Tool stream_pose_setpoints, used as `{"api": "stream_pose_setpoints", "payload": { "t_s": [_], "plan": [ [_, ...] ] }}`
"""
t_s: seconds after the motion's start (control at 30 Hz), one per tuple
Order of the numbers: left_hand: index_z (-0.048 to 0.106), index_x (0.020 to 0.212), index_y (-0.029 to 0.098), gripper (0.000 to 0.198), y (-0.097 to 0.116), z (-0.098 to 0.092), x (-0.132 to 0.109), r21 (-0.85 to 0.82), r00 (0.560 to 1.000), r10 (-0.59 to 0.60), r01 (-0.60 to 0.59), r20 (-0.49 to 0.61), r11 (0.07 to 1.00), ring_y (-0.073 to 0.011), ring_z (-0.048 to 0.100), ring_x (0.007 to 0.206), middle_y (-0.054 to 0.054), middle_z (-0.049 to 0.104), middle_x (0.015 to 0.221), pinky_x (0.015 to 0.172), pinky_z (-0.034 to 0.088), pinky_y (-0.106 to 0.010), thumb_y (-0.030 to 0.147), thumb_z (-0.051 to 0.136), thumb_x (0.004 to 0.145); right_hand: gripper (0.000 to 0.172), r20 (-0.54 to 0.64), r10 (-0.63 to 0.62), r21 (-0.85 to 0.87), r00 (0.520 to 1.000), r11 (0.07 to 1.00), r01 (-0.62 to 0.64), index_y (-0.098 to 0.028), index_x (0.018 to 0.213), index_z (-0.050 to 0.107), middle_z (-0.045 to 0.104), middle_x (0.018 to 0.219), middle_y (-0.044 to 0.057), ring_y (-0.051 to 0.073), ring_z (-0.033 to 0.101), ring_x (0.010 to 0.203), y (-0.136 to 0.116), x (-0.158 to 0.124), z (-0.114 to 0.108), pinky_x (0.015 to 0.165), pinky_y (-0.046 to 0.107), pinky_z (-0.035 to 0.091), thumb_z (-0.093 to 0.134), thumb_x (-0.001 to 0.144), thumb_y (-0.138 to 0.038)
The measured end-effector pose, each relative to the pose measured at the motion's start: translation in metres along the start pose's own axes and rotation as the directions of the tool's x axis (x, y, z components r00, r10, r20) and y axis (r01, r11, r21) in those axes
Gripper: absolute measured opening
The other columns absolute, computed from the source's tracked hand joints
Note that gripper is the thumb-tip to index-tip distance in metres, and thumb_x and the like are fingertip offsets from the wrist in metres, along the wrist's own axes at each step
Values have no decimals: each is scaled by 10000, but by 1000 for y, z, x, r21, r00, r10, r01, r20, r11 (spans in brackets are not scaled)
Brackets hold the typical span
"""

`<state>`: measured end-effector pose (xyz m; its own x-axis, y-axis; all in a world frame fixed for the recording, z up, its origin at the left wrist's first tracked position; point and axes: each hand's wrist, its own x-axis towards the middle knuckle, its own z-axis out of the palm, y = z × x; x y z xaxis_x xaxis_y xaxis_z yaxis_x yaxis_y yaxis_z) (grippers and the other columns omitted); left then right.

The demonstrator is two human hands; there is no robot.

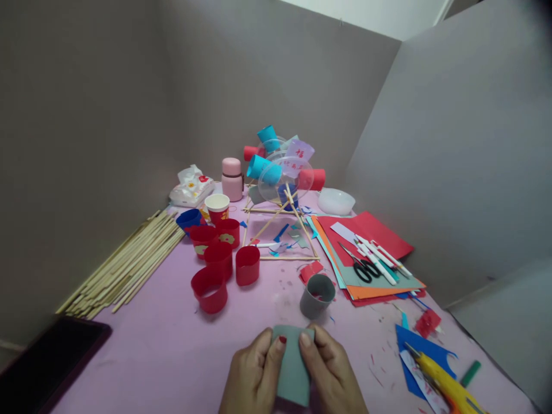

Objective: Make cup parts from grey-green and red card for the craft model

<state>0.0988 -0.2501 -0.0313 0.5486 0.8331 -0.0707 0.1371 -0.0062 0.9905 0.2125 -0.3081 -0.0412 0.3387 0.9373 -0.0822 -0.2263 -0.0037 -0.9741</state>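
Observation:
Both my hands are at the bottom middle, holding a grey-green paper piece [293,362] between them. My left hand [254,374] grips its left edge with the thumb on top. My right hand [330,371] pinches its right edge the same way. Just beyond the paper a grey paper cup ring [318,295] lies tilted on the pink table [164,351]. Several red paper rings [219,267] stand to the left of it.
A stick-framed wheel with blue and red cups [282,169] stands at the back. Bamboo sticks [129,264] lie along the left wall. Coloured paper sheets with scissors [360,267] and pens sit right. A yellow glue gun [444,385] lies bottom right, a dark tablet [52,359] bottom left.

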Motion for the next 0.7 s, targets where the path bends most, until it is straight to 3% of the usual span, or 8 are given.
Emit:
{"api": "stream_pose_setpoints", "payload": {
  "t_s": [0.3, 0.53, 0.7],
  "plan": [
    [375, 602, 224, 442, -5, 0, 5, -45, 997, -55, 58, 59, 997, -121, 339, 518, 61, 318, 565, 476, 300, -229, 595, 496, 809, 454, 22, -58, -143, 998, 988, 60, -215, 596, 340, 278, 560, -73, 88, 247, 521, 8, 6, -5, 460, 230, 224, 514, 855, -545],
    [387, 617, 219, 406, -10, 3, 4, -66, 1000, -15, 15, 1, 998, -120, 335, 554, 62, 320, 597, 497, 312, -219, 548, 511, 821, 437, 33, -55, -150, 998, 987, 59, -225, 625, 314, 254, 584, -71, 91, 229, 534, 10, 8, -2, 457, 230, 228, 430, 889, -553],
    [393, 666, 224, 345, -9, 2, 9, -91, 999, 43, -45, -27, 995, -125, 391, 559, 65, 375, 612, 510, 364, -222, 503, 477, 851, 425, 48, -144, -329, 988, 932, 152, -222, 616, 314, 267, 596, -65, 100, 250, 556, 0, 9, -9, 484, 242, 215, 424, 906, -512]
  ]
}}
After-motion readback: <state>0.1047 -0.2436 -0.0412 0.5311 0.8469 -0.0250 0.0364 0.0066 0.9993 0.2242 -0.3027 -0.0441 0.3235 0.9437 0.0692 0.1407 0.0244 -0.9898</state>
